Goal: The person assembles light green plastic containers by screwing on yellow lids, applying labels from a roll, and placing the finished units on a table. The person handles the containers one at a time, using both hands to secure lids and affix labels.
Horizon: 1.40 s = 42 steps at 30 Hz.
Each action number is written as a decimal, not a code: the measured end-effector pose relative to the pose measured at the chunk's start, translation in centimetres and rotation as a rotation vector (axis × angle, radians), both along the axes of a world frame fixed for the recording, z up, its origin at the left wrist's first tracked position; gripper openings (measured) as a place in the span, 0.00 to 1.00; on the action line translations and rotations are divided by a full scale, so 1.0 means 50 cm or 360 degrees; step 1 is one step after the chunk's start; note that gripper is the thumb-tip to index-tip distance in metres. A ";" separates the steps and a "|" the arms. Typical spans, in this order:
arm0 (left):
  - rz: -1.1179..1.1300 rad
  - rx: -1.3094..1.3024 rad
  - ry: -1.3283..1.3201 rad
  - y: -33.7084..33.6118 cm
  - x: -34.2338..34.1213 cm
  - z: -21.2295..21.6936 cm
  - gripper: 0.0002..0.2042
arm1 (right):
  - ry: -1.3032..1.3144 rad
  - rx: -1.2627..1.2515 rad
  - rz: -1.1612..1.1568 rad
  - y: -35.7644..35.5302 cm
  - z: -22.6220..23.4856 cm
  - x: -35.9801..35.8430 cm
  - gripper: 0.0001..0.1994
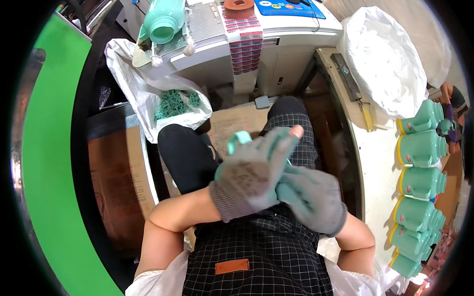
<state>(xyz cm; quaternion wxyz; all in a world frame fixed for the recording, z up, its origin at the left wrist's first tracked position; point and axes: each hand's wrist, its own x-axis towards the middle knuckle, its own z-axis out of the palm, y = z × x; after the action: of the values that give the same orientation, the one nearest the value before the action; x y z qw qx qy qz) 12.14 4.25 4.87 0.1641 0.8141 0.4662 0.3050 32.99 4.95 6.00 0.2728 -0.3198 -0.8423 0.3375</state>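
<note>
Over my lap, my left hand (254, 170), in a grey knitted glove with a bare thumb tip, is closed on a teal plastic jug (239, 139). Only a curved handle-like part and a sliver of the jug's side show past the glove; the rest is hidden. My right hand (315, 198), gloved alike with a teal palm coating, sits against the left one with its fingers curled. What is inside those fingers is hidden, and both hands are slightly blurred. Beyond my left knee, a white sack (131, 74) holds teal plastic shavings (173, 103).
Another teal jug (165, 24) lies on the machine table ahead, beside a hanging strip of labels (244, 47) and an orange-brown roll (239, 7). Several teal jugs (419, 150) line the right bench (363, 158), below a white bag (382, 59). Another person's hands (447, 91) show far right.
</note>
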 end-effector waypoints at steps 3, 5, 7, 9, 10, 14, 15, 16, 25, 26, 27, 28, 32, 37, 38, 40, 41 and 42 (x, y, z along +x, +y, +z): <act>-0.0227 -0.0226 0.0002 0.000 -0.001 -0.066 0.60 | -0.0649 -0.0004 0.0205 0.014 -0.013 -0.008 0.12; -0.0422 -0.0348 -0.0169 0.011 -0.019 -0.077 0.59 | -0.0770 -0.0109 0.0314 0.026 -0.004 -0.017 0.13; -0.0662 -0.0574 -0.0241 0.026 -0.033 -0.084 0.58 | -0.0957 -0.0068 0.0409 0.041 -0.004 -0.029 0.11; -0.0664 -0.0621 -0.0279 0.043 -0.027 -0.082 0.55 | -0.1171 -0.0013 0.0612 0.070 0.007 -0.034 0.11; -0.0644 -0.0664 -0.0234 0.042 -0.025 -0.073 0.54 | -0.1133 0.0022 0.0635 0.072 0.003 -0.035 0.11; -0.0500 -0.0500 -0.0079 0.040 -0.022 -0.095 0.51 | -0.0638 0.0592 0.0374 0.052 -0.059 -0.023 0.11; -0.0448 -0.0561 -0.0197 0.045 -0.038 -0.103 0.50 | -0.0592 0.0687 0.0332 0.044 -0.046 -0.018 0.12; -0.0393 -0.0620 -0.0318 0.056 -0.066 -0.108 0.49 | -0.0541 0.0781 0.0294 0.035 -0.029 -0.007 0.13; -0.0491 -0.0301 -0.0409 -0.043 -0.117 -0.100 0.38 | 0.1021 0.0272 -0.0490 0.173 -0.075 -0.246 0.21; -0.0393 -0.0164 -0.0422 -0.058 -0.126 -0.100 0.38 | 0.0852 0.0334 -0.0315 0.208 -0.095 -0.309 0.21; -0.0333 -0.0187 -0.0438 -0.061 -0.140 -0.098 0.39 | 0.0520 0.0477 -0.0049 0.233 -0.086 -0.380 0.28; -0.0290 -0.0218 -0.0449 -0.062 -0.154 -0.092 0.39 | 0.0428 0.0250 -0.0051 0.250 -0.103 -0.438 0.31; -0.0037 -0.0185 -0.0525 -0.068 -0.194 -0.072 0.39 | 0.0726 -0.0628 -0.0118 0.256 -0.176 -0.483 0.36; 0.0024 -0.0411 -0.0752 -0.036 -0.235 -0.057 0.38 | 0.0624 -0.0109 -0.0247 0.250 -0.215 -0.249 0.06; -0.0008 -0.0436 -0.0884 -0.031 -0.241 -0.046 0.38 | 0.0582 -0.0122 -0.0457 0.233 -0.206 -0.187 0.05; -0.0218 -0.0424 -0.0807 0.009 -0.235 -0.040 0.40 | 0.0511 -0.0003 -0.0820 0.228 -0.191 -0.065 0.05; -0.0333 -0.0579 -0.0762 0.033 -0.225 -0.032 0.42 | 0.0467 0.0138 -0.1000 0.227 -0.178 -0.003 0.05; -0.0334 -0.0510 -0.0581 0.043 -0.198 -0.049 0.42 | 0.0446 0.0305 -0.1120 0.230 -0.167 0.050 0.05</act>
<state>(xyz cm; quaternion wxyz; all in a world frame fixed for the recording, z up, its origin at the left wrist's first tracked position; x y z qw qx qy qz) 2.23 6.40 2.40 0.4029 0.7531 0.3843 0.3504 35.47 16.44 -2.34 0.5130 -0.5129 -0.6634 0.1836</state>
